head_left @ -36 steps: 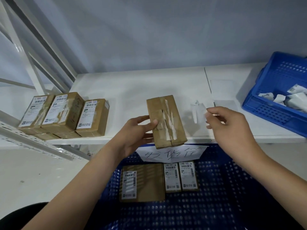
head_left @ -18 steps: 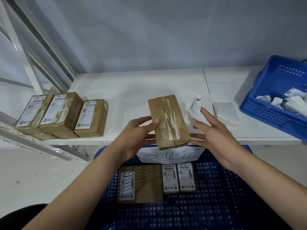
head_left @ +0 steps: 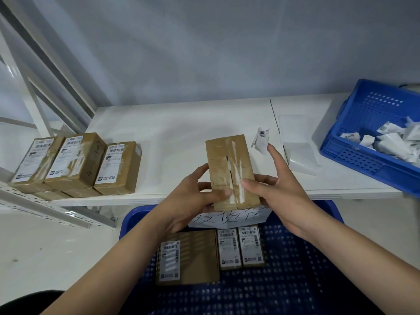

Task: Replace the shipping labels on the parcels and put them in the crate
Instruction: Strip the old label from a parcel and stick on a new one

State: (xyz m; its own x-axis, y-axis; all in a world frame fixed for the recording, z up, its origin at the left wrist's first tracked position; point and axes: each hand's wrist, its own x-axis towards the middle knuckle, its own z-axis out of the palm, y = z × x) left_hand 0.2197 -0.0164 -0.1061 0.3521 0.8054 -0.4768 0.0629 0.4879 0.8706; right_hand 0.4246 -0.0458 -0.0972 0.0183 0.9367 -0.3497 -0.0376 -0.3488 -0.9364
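A brown cardboard parcel with white label residue down its top is held above the table's front edge. My left hand grips its left side, thumb across the top. My right hand holds its right side, thumb on the residue strip and forefinger stretched up. A crumpled peeled label lies on the table just beyond that forefinger. Below, the large blue crate holds three labelled parcels.
Three labelled parcels are stacked at the left end of the white table. A smaller blue bin of crumpled labels sits at the right. A pile of blank label sheets lies beside it. A paper sign hangs on the crate's rim.
My right hand let go of the peeled label, which now lies on the table, and came down to the parcel's right side. My left hand kept its grip.
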